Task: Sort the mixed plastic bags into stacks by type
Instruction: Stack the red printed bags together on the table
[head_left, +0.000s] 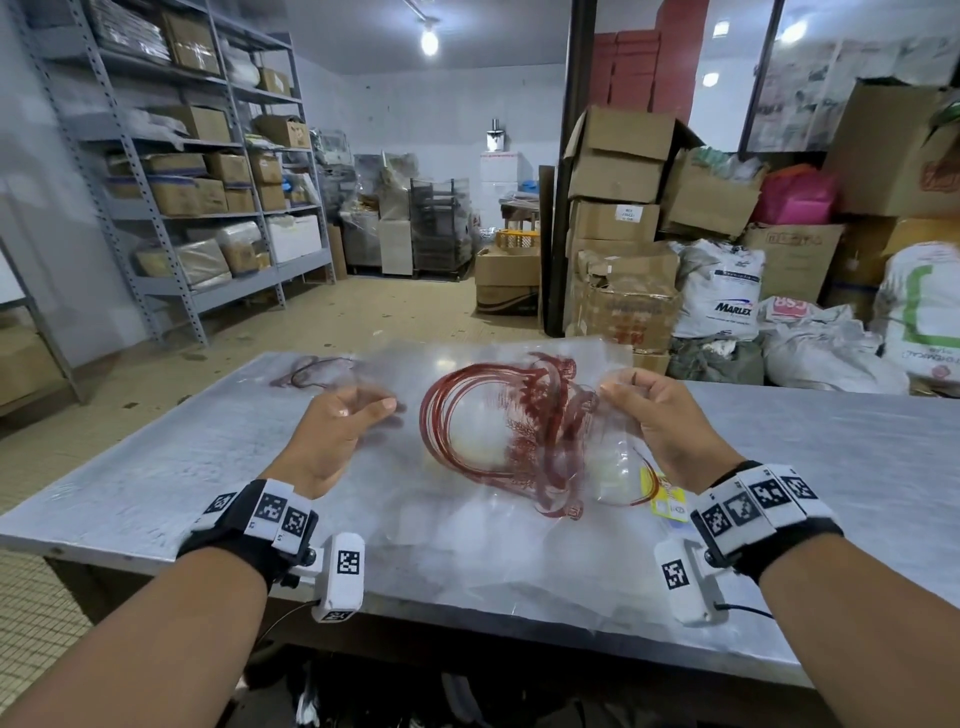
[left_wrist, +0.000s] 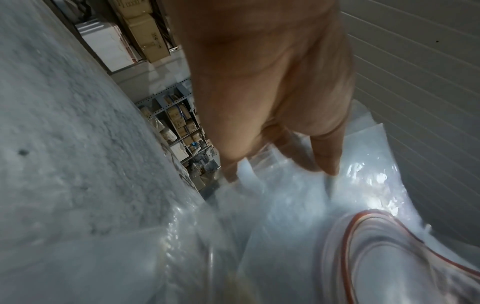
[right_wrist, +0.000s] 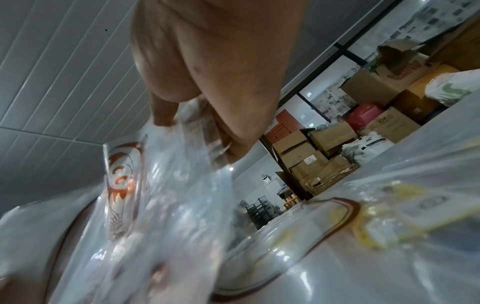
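Observation:
A sheaf of clear plastic bags with red printed rings (head_left: 488, 415) is held up over the metal table (head_left: 171, 467). My left hand (head_left: 358, 415) pinches its left edge and my right hand (head_left: 631, 395) pinches its right edge. In the left wrist view the left hand (left_wrist: 283, 164) has its fingertips on clear plastic (left_wrist: 285, 205) beside the red ring print (left_wrist: 363, 236). The right wrist view shows the right hand (right_wrist: 202, 133) curled on the bags' edge, with the red print (right_wrist: 122, 181) below. More clear bags (head_left: 467, 540) lie underneath, one with a yellow print (head_left: 662, 493).
A single red-printed bag (head_left: 317, 371) lies at the table's far left corner. Beyond the table are stacked cardboard boxes (head_left: 618, 208), white sacks (head_left: 719, 291) and grey shelving (head_left: 171, 171). The table's near edge runs below my wrists.

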